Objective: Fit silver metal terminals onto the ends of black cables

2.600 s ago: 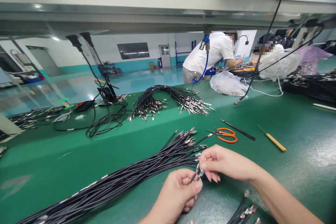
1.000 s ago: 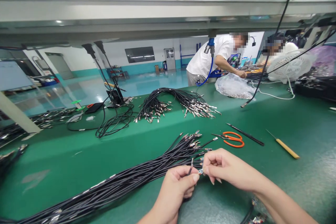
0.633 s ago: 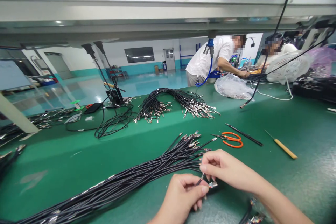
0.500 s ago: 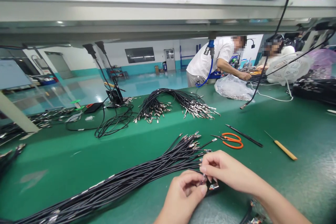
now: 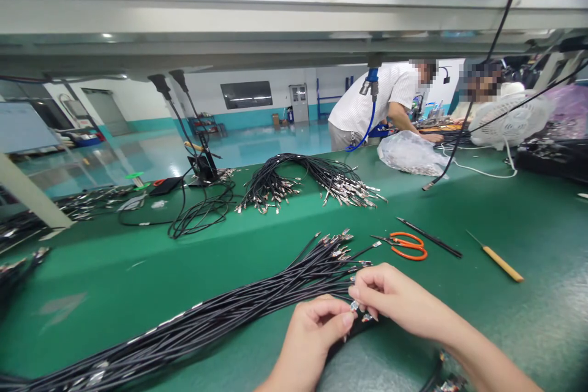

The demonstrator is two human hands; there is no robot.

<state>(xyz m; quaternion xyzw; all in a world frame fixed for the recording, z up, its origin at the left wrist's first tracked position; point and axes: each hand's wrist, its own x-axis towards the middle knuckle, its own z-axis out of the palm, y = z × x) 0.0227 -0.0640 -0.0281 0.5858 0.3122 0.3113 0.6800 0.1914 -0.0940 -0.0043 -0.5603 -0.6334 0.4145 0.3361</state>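
My left hand (image 5: 316, 329) pinches a black cable close to its small metal connector (image 5: 354, 306). The fingers of my right hand (image 5: 390, 295) close on that same connector from the other side. Just below my right fingertips a second metal connector end (image 5: 367, 318) shows, partly covered. Beside both hands a long bundle of black cables (image 5: 239, 306) lies across the green table, its metal-tipped ends reaching up to my right hand. Orange-handled scissors (image 5: 408, 246) rest beyond my right hand, with black tweezers (image 5: 429, 237) and a yellow-handled pick (image 5: 503, 263) to their right.
Another bundle of black cables (image 5: 303, 165) lies bent in an arch farther back. Past it are a clear plastic bag (image 5: 411, 153) and a white fan (image 5: 509, 119). A shelf (image 5: 294, 15) runs overhead, with a dangling black cable (image 5: 473, 82). Two people work across the table.
My fingertips have shifted slightly, and the connector between them now shows more. The second connector end is more covered than before. Across the table, the standing person has bent lower.
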